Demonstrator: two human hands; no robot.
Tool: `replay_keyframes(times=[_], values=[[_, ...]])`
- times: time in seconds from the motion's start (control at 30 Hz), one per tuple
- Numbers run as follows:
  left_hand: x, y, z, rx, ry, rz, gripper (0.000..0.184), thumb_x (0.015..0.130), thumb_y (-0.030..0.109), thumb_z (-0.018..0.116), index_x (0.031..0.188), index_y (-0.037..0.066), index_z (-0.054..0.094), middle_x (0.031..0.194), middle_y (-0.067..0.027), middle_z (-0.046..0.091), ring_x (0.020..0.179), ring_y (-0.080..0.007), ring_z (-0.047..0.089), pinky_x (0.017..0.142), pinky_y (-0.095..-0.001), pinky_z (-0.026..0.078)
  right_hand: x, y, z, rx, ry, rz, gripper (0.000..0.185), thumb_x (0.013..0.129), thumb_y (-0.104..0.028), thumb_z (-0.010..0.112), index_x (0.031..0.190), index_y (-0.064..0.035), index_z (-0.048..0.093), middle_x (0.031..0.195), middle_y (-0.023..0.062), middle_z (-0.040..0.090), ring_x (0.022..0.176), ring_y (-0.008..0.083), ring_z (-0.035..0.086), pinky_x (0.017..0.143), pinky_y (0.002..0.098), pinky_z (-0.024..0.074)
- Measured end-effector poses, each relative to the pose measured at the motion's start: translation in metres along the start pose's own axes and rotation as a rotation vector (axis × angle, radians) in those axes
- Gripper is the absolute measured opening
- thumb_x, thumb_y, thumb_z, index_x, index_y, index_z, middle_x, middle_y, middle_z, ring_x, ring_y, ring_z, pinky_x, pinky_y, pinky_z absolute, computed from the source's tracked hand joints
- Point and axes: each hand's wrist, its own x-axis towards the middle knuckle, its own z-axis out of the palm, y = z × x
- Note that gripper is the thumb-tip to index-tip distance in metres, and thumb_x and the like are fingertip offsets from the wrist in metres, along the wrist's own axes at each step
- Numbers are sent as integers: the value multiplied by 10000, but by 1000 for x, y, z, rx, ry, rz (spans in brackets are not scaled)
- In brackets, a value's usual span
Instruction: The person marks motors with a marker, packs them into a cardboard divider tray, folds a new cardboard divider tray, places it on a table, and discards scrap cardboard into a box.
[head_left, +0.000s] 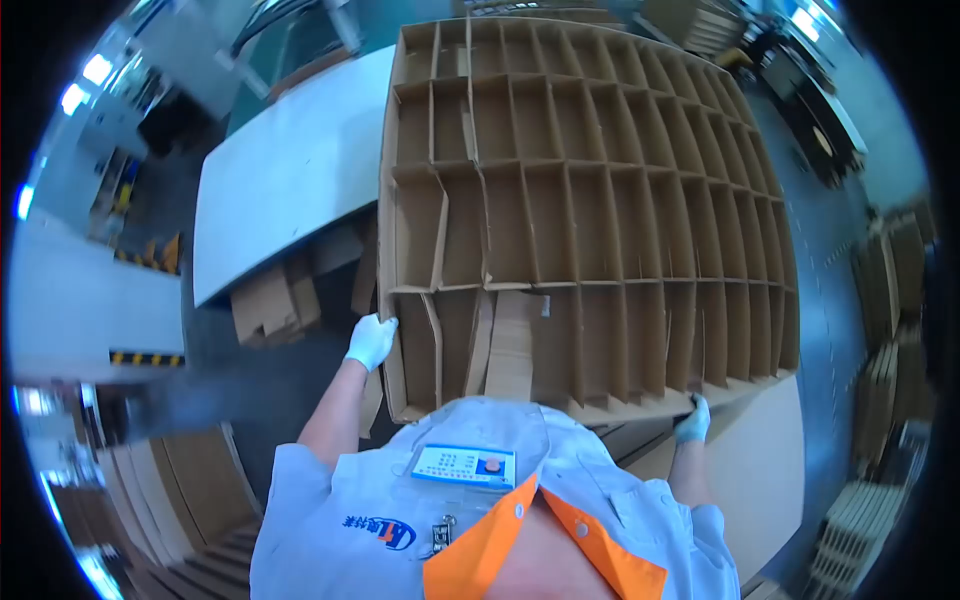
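Observation:
A large shallow cardboard box (640, 408) stretches out in front of me, split into many cells by upright cardboard dividers (605, 283). Several dividers on its left side lean or bend, and a loose cardboard strip (511, 345) lies in a near cell. My left hand (371, 341), in a white glove, is closed on the box's left wall close to the near corner. At the near edge, toward the right, my gloved right hand (692, 420) is closed around the wall, with part of its fingers hidden.
A white tabletop (290, 170) extends behind the box on the left, with cardboard pieces (275, 300) under it. Another pale board (755, 480) lies below the box on the right. Stacked cardboard (175, 485) stands at lower left, and more sheets (880, 390) at far right.

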Motion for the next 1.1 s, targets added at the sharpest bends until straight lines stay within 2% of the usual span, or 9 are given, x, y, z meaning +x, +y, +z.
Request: replay_keyframes(times=[0.27, 0.43, 0.53, 0.6, 0.73, 0.83, 0.93, 1.03, 1.1], values=[[-227, -43, 57, -50, 139, -210, 533, 968, 424, 653, 998, -102, 727, 1031, -378, 697, 1033, -529, 676, 924, -555, 543, -10, -97, -17, -227, -152, 31, 265, 940, -183, 641, 1157, -32, 644, 1127, 149, 696, 1024, 332, 697, 905, 492, 592], [-300, 6, 72, -129, 169, -363, 595, 987, 490, 612, 1035, -88, 745, 1067, -362, 707, 1061, -509, 683, 947, -551, 533, 4, -132, -24, -378, -228, 60, 285, 980, -194, 591, 1214, -32, 609, 1139, 176, 687, 1015, 360, 711, 827, 536, 605], [-324, 3, 58, -234, 132, -504, 1045, 994, 829, 329, 1091, -135, 719, 1115, -378, 703, 1154, -518, 656, 995, -525, 484, 5, -118, 4, -366, -204, 164, 263, 1014, -217, 558, 1212, -54, 617, 1113, 158, 701, 928, 342, 717, 735, 528, 600], [-351, -40, 74, -244, 222, -596, 1100, 990, 850, 288, 1149, -160, 695, 1169, -377, 699, 1201, -507, 634, 1038, -511, 457, -20, -112, 20, -392, -190, 181, 262, 1026, -240, 576, 1228, -80, 628, 1107, 141, 709, 884, 335, 709, 715, 533, 596], [-438, -94, 91, -131, 302, -656, 779, 1045, 607, 519, 1080, -143, 725, 1087, -347, 727, 1073, -451, 697, 956, -494, 503, -57, -107, 27, -407, -389, 276, 343, 1042, -224, 563, 1263, 35, 603, 1158, 220, 690, 925, 395, 713, 760, 590, 612], [-531, -102, 110, 82, 240, -861, 649, 1075, 487, 476, 1056, -102, 748, 1064, -338, 731, 1042, -462, 700, 920, -530, 504, -108, -104, 27, -476, -508, 424, 358, 1046, -249, 561, 1252, 40, 609, 1136, 217, 705, 919, 363, 729, 759, 537, 620], [-618, -102, 176, 462, 86, -807, 587, 1070, 453, 518, 1039, -84, 753, 1007, -291, 754, 998, -449, 716, 893, -509, 528, -88, -107, 11, -521, -663, 469, 395, 1053, -313, 597, 1281, 9, 604, 1161, 194, 695, 918, 354, 720, 804, 511, 605], [-683, -8, 254, -73, 282, -981, 534, 1048, 406, 551, 1045, -90, 749, 1023, -281, 760, 964, -412, 725, 890, -482, 540, -92, -142, -6, -605, -709, 406, 463, 1050, -362, 633, 1321, 9, 572, 1216, 164, 667, 1018, 301, 696, 827, 464, 591], [-703, 29, 295, -142, 264, -955, 471, 1017, 350, 612, 1085, -99, 739, 1067, -243, 773, 973, -397, 724, 885, -469, 533, -85, -149, -14, -744, -790, 395, 477, 1032, -377, 664, 1303, 5, 576, 1166, 118, 665, 916, 249, 705, 759, 413, 596]])
